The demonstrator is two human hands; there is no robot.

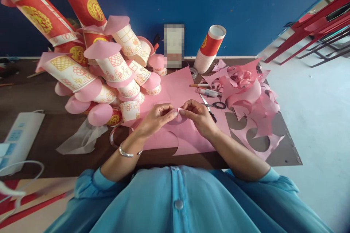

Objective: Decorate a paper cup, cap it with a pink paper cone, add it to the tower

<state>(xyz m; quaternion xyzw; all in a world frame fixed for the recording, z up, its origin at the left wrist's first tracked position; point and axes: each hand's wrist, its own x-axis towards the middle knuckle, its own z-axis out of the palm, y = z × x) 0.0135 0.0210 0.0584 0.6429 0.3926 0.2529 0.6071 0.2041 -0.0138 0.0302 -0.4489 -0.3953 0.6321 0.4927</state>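
Nearest me, both hands meet over the desk [41, 131], fingertips touching. My left hand [155, 118] and right hand [198, 114] are each pinched narrow on the same small pink paper disc [179, 114], which sits between the thumbs and forefingers, its top edge lifted and bent inward. I judge the step in hand as shaping/curling that disc into a cone, edges not yet overlapped as far as I can tell.

Under the hands lies a big pink sheet [177, 87] w/ round cut-outs missing at its near edge. Just left of the left hand: a tape roll [115, 136], partly hidden by the wrist, and crumpled clear plastic [79, 140]. Just right of the right hand: scissors [214, 105]; a bit past them a glue stick or marker [207, 92], can't tell which.

Next move, as I see it, calls for sliding one edge over the other and keeping the pinch tight while sth. sticky gets applied, so one hand must hold alone.

Farther left: heap of paper cups [109, 69], pink-capped. Farther right: pink offcuts [248, 91]. Beyond the hands: a cup stack [209, 49] vs. the blue wall [246, 3].
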